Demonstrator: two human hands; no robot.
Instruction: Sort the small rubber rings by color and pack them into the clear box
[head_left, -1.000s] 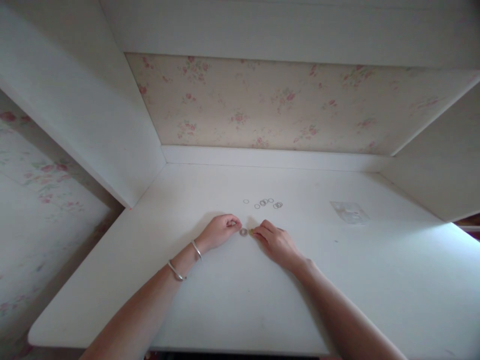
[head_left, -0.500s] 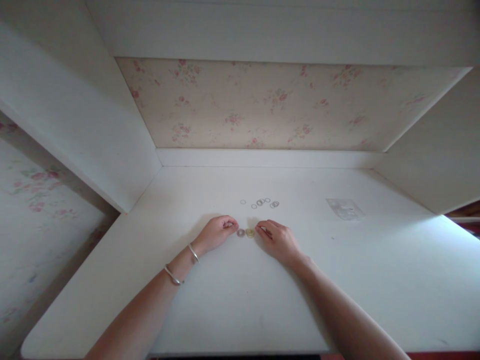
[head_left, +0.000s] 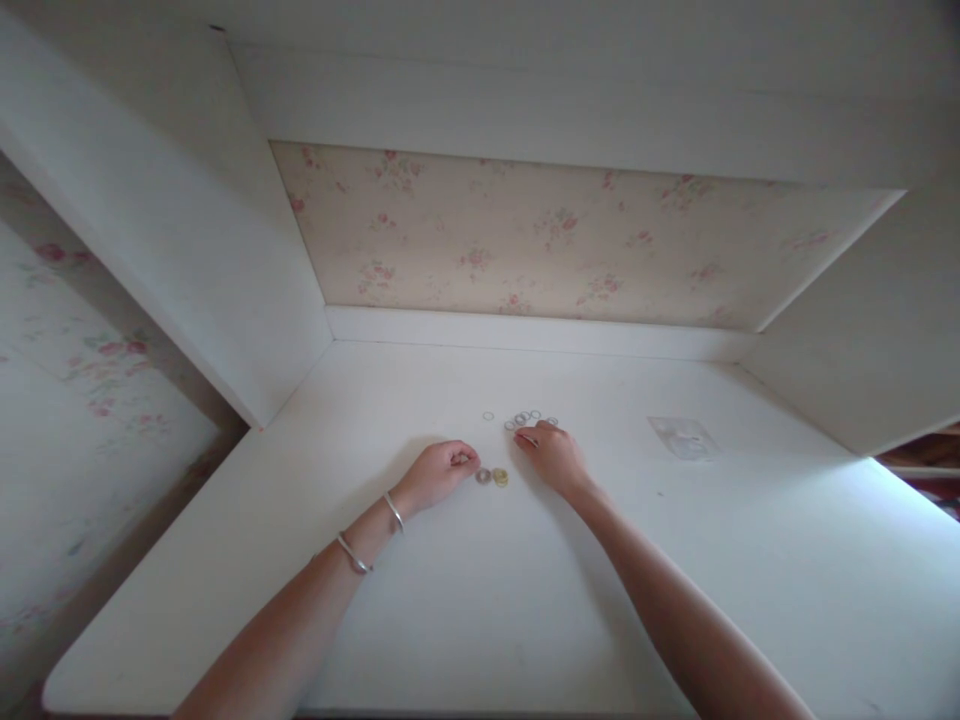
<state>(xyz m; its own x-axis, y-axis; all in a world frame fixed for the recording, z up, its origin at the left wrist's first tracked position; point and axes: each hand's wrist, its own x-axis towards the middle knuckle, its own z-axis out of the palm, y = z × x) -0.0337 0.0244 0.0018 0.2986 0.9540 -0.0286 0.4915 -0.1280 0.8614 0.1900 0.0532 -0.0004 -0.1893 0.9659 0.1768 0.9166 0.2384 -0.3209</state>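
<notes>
A: How far along is it?

B: By my reading, early. 2 small pieces, a grey ring (head_left: 483,476) and a yellow ring (head_left: 500,477), lie touching on the bench (head_left: 465,600), just right of the left hand (head_left: 442,468), which is curled loosely; whether it grips anything, I cannot tell. The loose rings (head_left: 525,417) remain unsorted at the right hand (head_left: 553,455), its fingertips on them, nothing visibly pinched.

A: Any containers?

B: Only a clear bag (head_left: 682,437), well apart; its contents are unclear.

white desk (head_left: 465,620) | floral wallpaper (head_left: 540,240) behind | white side panels (head_left: 165,230) | daylight from right
</notes>
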